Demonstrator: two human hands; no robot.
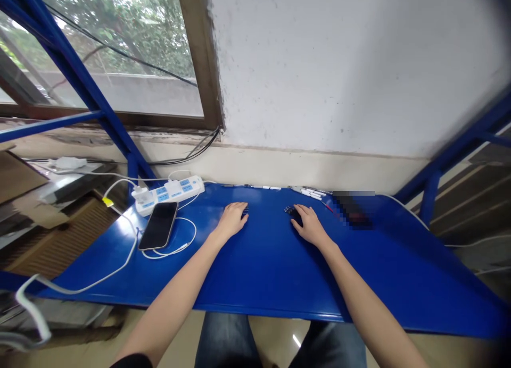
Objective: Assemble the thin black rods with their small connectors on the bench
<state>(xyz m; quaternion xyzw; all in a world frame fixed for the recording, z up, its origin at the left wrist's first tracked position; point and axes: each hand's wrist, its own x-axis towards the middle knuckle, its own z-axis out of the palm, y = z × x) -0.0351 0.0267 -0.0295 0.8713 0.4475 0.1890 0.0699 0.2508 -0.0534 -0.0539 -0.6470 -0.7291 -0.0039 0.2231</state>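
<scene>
Head view, and we're right on the hands: the left hand (232,222) rests on the table with its fingers pressed together and curled forward, tips up against a small black piece (245,211), though whether that's a pinch, I can't tell from here. Over to the right hand (308,225), fingers loosely together and angled inward, tips at a little cluster of black pieces (291,211), and again there's no telling if they're gripped. Those bits look light, hard and tiny, the sort that could skid on glossy paint, so a fingertip pinch at their edges looks like the best hold. Both hands sit well apart on a blue metal table (259,308). Further out, there's a row of white sticks (310,193) along the back edge and a pixelated patch (353,208) hiding whatever lies beside them. Off to the left, a phone (158,226) lies by a coil of white cable (195,232), just in front of a power strip (167,195).
</scene>
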